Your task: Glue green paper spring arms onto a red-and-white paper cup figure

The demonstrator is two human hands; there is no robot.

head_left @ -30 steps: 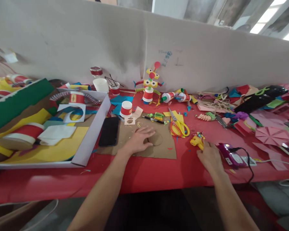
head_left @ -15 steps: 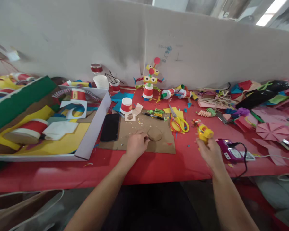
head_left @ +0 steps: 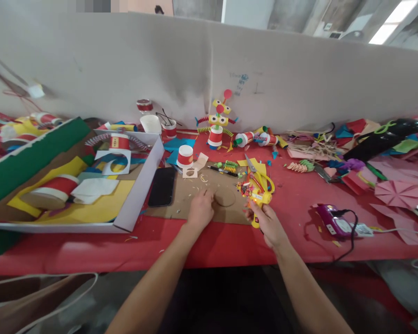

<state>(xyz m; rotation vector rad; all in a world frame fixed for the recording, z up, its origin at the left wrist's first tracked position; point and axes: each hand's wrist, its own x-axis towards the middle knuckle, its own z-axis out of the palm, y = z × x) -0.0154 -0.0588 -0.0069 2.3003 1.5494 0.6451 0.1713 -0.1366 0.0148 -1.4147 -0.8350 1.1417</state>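
Right hand (head_left: 269,226) wraps the gun (head_left: 262,198) — swung in from the right to the cardboard's (head_left: 181,199) right side, so nearer the circle (head_left: 225,206). Left hand (head_left: 200,208), fingers bunched beside it — any grip, cannot tell. One gun, one cardboard, one circle, one phone (head_left: 162,187).

The right hand (head_left: 268,223) hides part of the yellow glue gun (head_left: 264,198), which covers part of the scissors (head_left: 270,180); whether the left hand (head_left: 200,209) pinches anything is unclear, the wall writing (head_left: 243,79) is too blurred to read, and the left edge crops the box (head_left: 138,190)
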